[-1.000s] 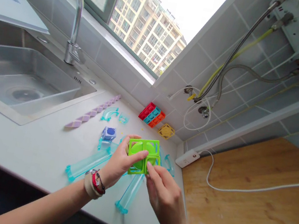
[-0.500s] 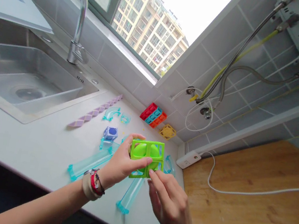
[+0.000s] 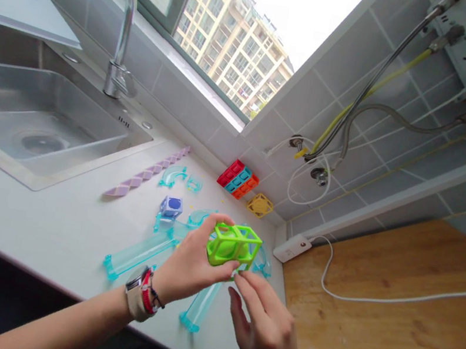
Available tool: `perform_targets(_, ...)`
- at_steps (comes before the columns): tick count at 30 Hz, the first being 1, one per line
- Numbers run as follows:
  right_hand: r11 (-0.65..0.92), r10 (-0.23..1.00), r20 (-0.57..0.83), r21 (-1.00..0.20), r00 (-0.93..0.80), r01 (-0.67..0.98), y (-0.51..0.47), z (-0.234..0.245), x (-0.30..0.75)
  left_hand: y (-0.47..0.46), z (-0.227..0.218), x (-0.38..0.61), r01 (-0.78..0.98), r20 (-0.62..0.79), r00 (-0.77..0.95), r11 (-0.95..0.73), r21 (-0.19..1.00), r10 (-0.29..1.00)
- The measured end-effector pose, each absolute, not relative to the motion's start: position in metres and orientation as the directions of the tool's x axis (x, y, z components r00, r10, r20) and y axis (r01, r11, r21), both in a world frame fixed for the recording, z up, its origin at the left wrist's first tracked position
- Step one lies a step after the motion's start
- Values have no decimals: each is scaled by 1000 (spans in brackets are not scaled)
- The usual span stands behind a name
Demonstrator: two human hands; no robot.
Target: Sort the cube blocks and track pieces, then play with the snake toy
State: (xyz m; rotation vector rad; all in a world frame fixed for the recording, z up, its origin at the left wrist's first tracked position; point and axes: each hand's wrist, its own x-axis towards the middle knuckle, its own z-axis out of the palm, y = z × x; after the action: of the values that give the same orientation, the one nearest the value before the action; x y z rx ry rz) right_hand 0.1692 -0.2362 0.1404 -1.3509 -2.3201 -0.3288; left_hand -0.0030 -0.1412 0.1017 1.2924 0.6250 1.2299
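Countertop (image 3: 50,221) | two hands: left hand (image 3: 187,262) grips one green frame block (image 3: 233,245) (tilted)

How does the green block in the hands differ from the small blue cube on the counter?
The green block is lime, wider than tall, with open frame sides and a rounded green form inside; the blue cube is pale blue, smaller and compact, with a dark blue round face. The green block is held off the counter by the left hand, with the right hand just below it; the blue cube rests untouched. Both look like plastic toy pieces.
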Motion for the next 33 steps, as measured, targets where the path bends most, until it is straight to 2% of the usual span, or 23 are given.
perform_targets(4, 486, 749, 635, -333, -188, 808, -243, 132, 169, -135, 97, 0, -471, 203, 477, 54, 880, 855)
perform_targets(7, 450, 698, 716, -433, -6, 781, -243, 125, 171, -135, 94, 3, -564, 152, 551, 231, 793, 821)
perform_targets(9, 421, 722, 692, -465, 22, 779, -240, 123, 172, -136, 94, 4, -599, 127, 571, 306, 740, 811)
perform_targets(12, 390, 827, 561, -525, -37, 756, -234, 126, 174, -137, 98, 5, -619, 94, 591, 377, 689, 801)
perform_targets(15, 384, 877, 468, -536, -114, 752, -232, 132, 174, -140, 103, 6, -638, 70, 598, 421, 644, 799)
perform_targets(18, 389, 880, 457, -535, -131, 750, -233, 135, 174, -144, 106, 7, -651, 71, 591, 423, 630, 803)
perform_targets(24, 408, 883, 430, -505, -189, 760, -234, 143, 179, -152, 107, 3, -569, 97, 598, 337, 750, 795)
perform_targets(33, 411, 881, 414, -429, -229, 805, -237, 148, 185, -152, 111, 0, -503, 128, 673, 324, 801, 729)
